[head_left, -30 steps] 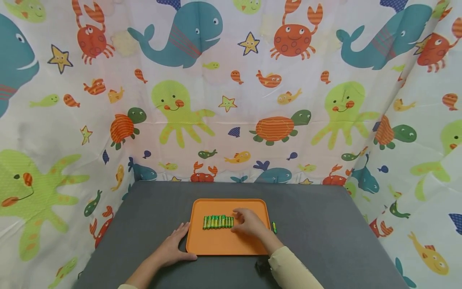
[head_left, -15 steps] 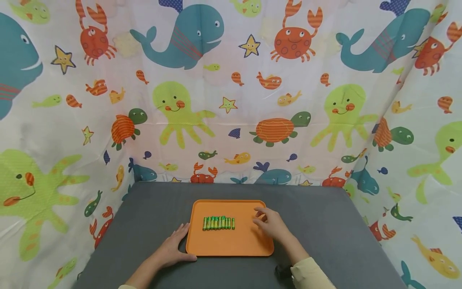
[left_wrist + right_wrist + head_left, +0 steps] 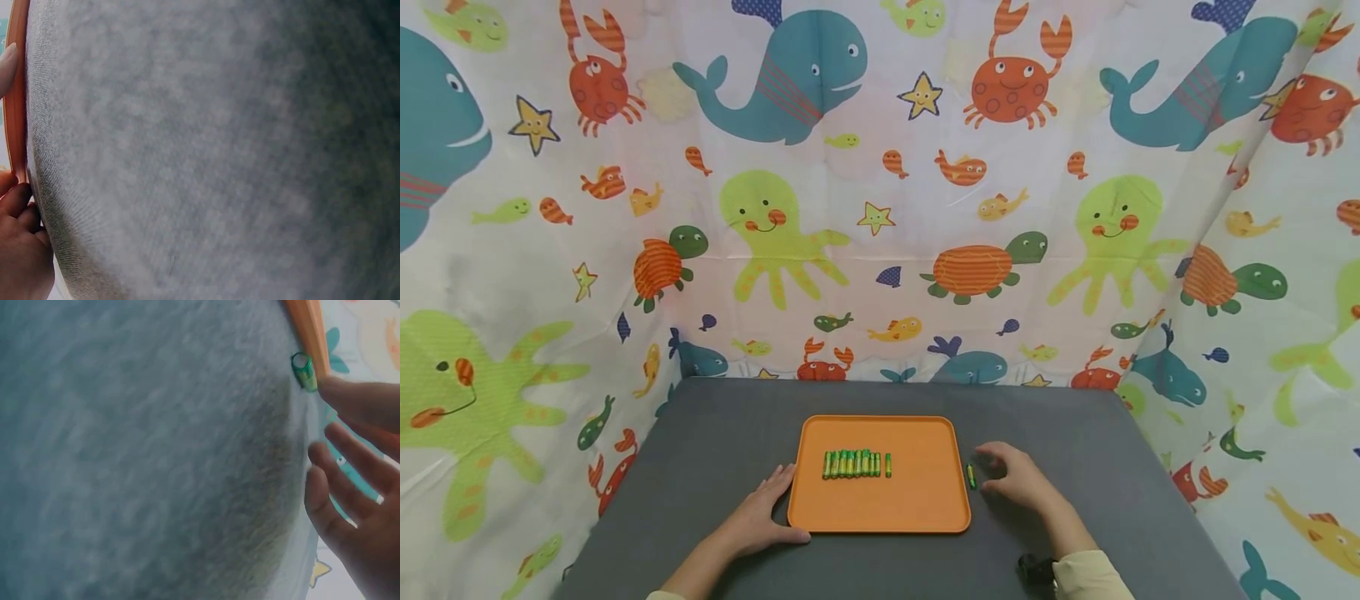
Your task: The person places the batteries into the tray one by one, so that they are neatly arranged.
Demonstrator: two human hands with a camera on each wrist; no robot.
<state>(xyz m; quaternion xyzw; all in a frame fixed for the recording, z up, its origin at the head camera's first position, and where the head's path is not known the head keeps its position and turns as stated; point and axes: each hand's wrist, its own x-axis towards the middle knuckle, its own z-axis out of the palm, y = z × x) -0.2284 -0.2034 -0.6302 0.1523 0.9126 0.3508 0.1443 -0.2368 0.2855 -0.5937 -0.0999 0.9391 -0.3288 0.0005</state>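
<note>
An orange tray (image 3: 880, 512) lies on the grey table. On it stands a tight row of several green batteries (image 3: 850, 464), with one battery (image 3: 888, 465) slightly apart at the row's right end. Another green battery (image 3: 972, 477) lies on the table just outside the tray's right edge. My right hand (image 3: 1018, 479) is over the table right beside that loose battery, fingers relaxed and holding nothing; in the right wrist view its fingertips come close to the battery (image 3: 304, 372). My left hand (image 3: 760, 517) rests at the tray's left edge, thumb near the front corner, fingers spread along the rim.
The grey table (image 3: 730, 442) reaches back to a curtain (image 3: 880, 275) printed with sea animals, which also hangs along both sides. A black strap-like item (image 3: 1036, 571) shows at the right wrist.
My right hand has moved right, from beside the row of batteries, off the tray to the loose battery. The row's last battery now sits slightly apart. My left hand stays put.
</note>
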